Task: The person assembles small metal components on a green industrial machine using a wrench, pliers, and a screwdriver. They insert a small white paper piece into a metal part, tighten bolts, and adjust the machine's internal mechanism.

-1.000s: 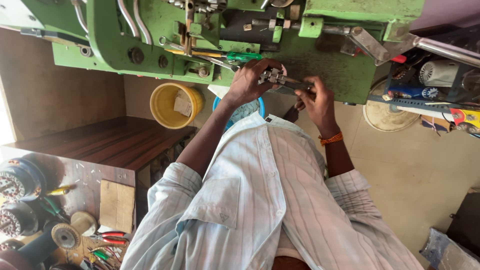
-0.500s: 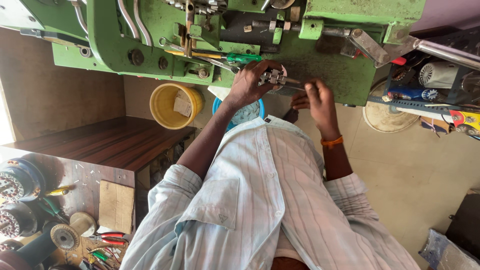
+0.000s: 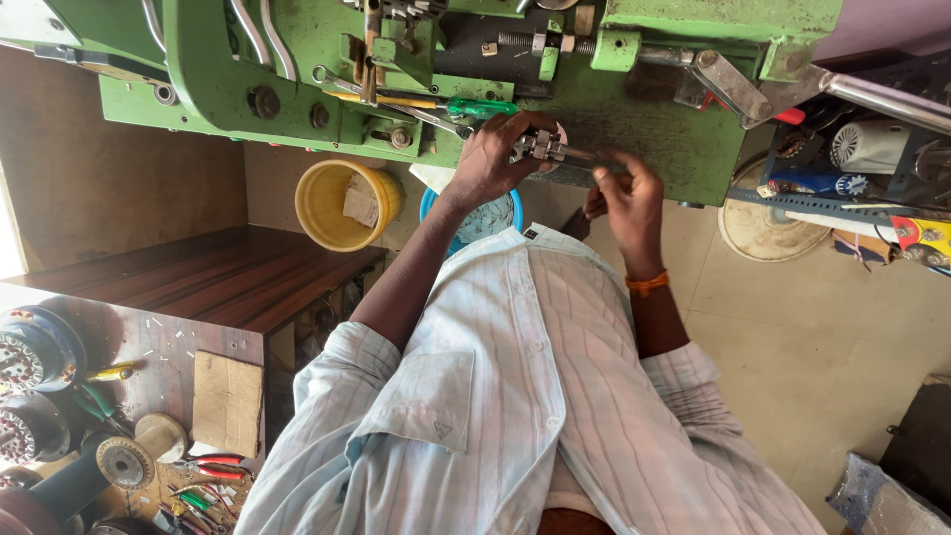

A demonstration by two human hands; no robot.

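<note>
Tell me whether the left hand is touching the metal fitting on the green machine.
Touching. The head view shows the left hand wrapped around the metal fitting on the green machine, fingers against it with no gap.

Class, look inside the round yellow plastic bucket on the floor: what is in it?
Inside the round yellow plastic bucket lies a pale crumpled scrap of paper or card. Anything beneath that scrap is covered.

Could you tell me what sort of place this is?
Probably a small repair or machine workshop: a green metal machine with bolts and levers, pliers and wound motor parts on a bench, and the left hand holding a small metal part.
</note>
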